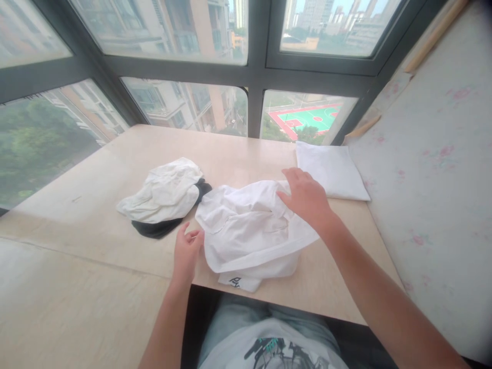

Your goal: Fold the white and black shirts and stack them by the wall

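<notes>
A crumpled white garment (249,225), loosely bunched, lies on the pale wooden tabletop in front of me. Black print marks a white corner (240,282) that sticks out beneath its near edge. My right hand (305,197) is over the garment's far right part, thumb apart from the fingers; whether it presses on the cloth I cannot tell. Beside the garment's left edge is my left hand (187,248), its fingers loosely bent and apart, with no cloth seen in it.
To the left lies a pile with an off-white cloth (165,189) over a black cloth (156,228). A flat, folded white cloth (332,171) sits at the back right against the flowered wall (430,195). Windows border the tabletop (103,256) at the back and left.
</notes>
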`<state>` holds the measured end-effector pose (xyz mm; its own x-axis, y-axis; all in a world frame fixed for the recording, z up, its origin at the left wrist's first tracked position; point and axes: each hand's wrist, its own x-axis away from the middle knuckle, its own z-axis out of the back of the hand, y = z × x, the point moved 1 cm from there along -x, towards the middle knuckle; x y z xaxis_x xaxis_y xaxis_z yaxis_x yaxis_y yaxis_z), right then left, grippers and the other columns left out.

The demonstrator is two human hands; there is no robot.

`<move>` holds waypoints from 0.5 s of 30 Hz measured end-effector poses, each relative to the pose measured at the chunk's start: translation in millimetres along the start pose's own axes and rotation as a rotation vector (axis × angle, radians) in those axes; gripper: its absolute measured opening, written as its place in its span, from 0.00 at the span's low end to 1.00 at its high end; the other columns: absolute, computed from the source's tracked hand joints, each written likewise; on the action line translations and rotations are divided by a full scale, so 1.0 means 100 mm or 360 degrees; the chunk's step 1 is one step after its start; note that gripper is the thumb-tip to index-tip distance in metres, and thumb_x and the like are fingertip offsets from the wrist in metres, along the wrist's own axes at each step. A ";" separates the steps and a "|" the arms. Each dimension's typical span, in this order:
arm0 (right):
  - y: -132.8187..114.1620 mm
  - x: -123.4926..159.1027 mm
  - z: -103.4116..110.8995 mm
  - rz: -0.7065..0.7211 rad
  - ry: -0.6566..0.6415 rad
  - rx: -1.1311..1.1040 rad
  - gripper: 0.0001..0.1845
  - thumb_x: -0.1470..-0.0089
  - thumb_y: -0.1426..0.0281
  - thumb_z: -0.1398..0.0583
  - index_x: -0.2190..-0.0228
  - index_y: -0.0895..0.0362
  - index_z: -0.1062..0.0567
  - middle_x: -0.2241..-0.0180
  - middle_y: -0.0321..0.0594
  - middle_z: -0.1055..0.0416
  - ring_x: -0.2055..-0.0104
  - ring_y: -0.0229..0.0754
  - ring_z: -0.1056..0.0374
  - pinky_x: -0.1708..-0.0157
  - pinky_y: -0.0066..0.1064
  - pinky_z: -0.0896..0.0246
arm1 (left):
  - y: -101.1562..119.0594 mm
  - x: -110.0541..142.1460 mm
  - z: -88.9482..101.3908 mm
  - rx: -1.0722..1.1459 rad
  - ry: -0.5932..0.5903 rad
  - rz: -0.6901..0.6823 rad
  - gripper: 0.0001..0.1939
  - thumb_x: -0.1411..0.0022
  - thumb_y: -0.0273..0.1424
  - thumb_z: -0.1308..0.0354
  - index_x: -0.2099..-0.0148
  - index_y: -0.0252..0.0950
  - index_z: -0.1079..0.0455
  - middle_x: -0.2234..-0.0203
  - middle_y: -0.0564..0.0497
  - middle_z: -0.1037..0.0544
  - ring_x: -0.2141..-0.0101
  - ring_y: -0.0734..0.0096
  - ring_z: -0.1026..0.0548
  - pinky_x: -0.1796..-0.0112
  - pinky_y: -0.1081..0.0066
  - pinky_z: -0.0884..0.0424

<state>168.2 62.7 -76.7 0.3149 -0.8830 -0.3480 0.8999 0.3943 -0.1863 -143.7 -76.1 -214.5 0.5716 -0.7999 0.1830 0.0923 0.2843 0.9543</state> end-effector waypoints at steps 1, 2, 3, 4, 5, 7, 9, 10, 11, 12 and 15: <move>-0.02 -0.07 -0.04 0.0009 -0.0062 0.0129 0.25 0.47 0.67 0.37 0.47 0.58 0.29 0.49 0.53 0.30 0.51 0.53 0.33 0.58 0.38 0.36 | 0.02 -0.02 -0.01 0.0030 -0.0020 0.0028 0.42 0.45 0.45 0.37 0.34 0.34 0.46 0.57 0.43 0.23 0.62 0.65 0.23 0.62 0.68 0.28; -0.02 -0.13 -0.07 -0.0007 -0.0135 0.0227 0.20 0.46 0.69 0.38 0.51 0.58 0.27 0.53 0.53 0.28 0.54 0.52 0.32 0.60 0.37 0.37 | 0.04 -0.04 -0.01 -0.0015 -0.0028 0.0043 0.40 0.45 0.46 0.38 0.36 0.33 0.44 0.58 0.43 0.23 0.63 0.65 0.23 0.64 0.68 0.28; 0.00 -0.17 -0.09 -0.0039 -0.0212 0.0298 0.14 0.45 0.71 0.40 0.55 0.58 0.26 0.57 0.52 0.27 0.57 0.50 0.32 0.62 0.35 0.38 | 0.05 -0.06 -0.01 -0.0120 -0.0025 0.0046 0.38 0.45 0.46 0.38 0.38 0.32 0.40 0.59 0.43 0.22 0.63 0.64 0.23 0.65 0.69 0.29; 0.04 -0.20 -0.11 -0.0078 -0.0281 0.0344 0.10 0.43 0.72 0.43 0.60 0.58 0.24 0.62 0.51 0.26 0.60 0.48 0.31 0.64 0.34 0.40 | 0.06 -0.09 -0.01 -0.0255 -0.0019 0.0040 0.34 0.45 0.47 0.37 0.43 0.31 0.35 0.62 0.44 0.22 0.64 0.63 0.23 0.66 0.69 0.29; 0.09 -0.21 -0.12 -0.0115 -0.0333 0.0372 0.09 0.42 0.74 0.45 0.64 0.58 0.24 0.65 0.50 0.26 0.63 0.47 0.31 0.66 0.33 0.41 | 0.07 -0.11 0.00 -0.0399 -0.0019 0.0018 0.29 0.45 0.47 0.37 0.49 0.31 0.30 0.65 0.45 0.22 0.65 0.62 0.24 0.67 0.69 0.30; 0.22 -0.19 -0.10 -0.0173 -0.0356 0.0403 0.13 0.40 0.74 0.48 0.68 0.58 0.24 0.68 0.48 0.26 0.67 0.44 0.31 0.68 0.32 0.44 | 0.11 -0.15 0.01 -0.0599 -0.0034 -0.0081 0.22 0.43 0.46 0.37 0.58 0.31 0.27 0.70 0.49 0.23 0.67 0.63 0.25 0.68 0.68 0.30; 0.38 -0.14 -0.05 -0.0207 -0.0301 0.0431 0.14 0.39 0.72 0.49 0.69 0.58 0.24 0.69 0.48 0.26 0.69 0.43 0.32 0.69 0.31 0.47 | 0.16 -0.15 0.00 -0.0622 -0.0043 -0.0199 0.19 0.38 0.44 0.39 0.57 0.31 0.27 0.67 0.50 0.23 0.66 0.64 0.24 0.65 0.67 0.28; 0.46 -0.11 -0.01 -0.0228 -0.0270 0.0443 0.15 0.38 0.70 0.49 0.69 0.58 0.24 0.70 0.47 0.26 0.70 0.43 0.32 0.69 0.31 0.48 | 0.19 -0.15 -0.01 -0.0616 -0.0031 -0.0257 0.19 0.36 0.43 0.41 0.55 0.31 0.28 0.63 0.50 0.23 0.64 0.64 0.24 0.63 0.65 0.26; 0.55 -0.08 0.04 -0.0253 -0.0239 0.0443 0.15 0.38 0.69 0.48 0.69 0.58 0.23 0.71 0.47 0.27 0.70 0.43 0.32 0.70 0.31 0.49 | 0.23 -0.15 -0.02 -0.0600 -0.0014 -0.0306 0.19 0.34 0.42 0.42 0.52 0.31 0.29 0.59 0.49 0.24 0.61 0.63 0.24 0.61 0.63 0.25; 0.65 -0.07 0.11 -0.0286 -0.0199 0.0426 0.15 0.38 0.68 0.47 0.68 0.58 0.23 0.72 0.46 0.27 0.71 0.42 0.33 0.70 0.30 0.49 | 0.27 -0.16 -0.02 -0.0577 0.0003 -0.0342 0.19 0.34 0.41 0.42 0.49 0.31 0.30 0.55 0.49 0.25 0.58 0.61 0.24 0.58 0.61 0.25; 1.00 -0.06 0.42 -0.0435 0.0005 0.0275 0.14 0.39 0.65 0.45 0.67 0.59 0.21 0.73 0.45 0.26 0.70 0.42 0.34 0.69 0.31 0.50 | 0.45 -0.27 0.06 -0.0506 0.0060 -0.0465 0.19 0.34 0.41 0.42 0.48 0.32 0.30 0.54 0.48 0.25 0.57 0.60 0.25 0.58 0.60 0.24</move>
<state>268.8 96.5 -54.2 0.0538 -0.9494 -0.3094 0.9890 0.0935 -0.1148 -159.3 -44.9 -175.3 0.5129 -0.8528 -0.0984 0.4981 0.2023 0.8432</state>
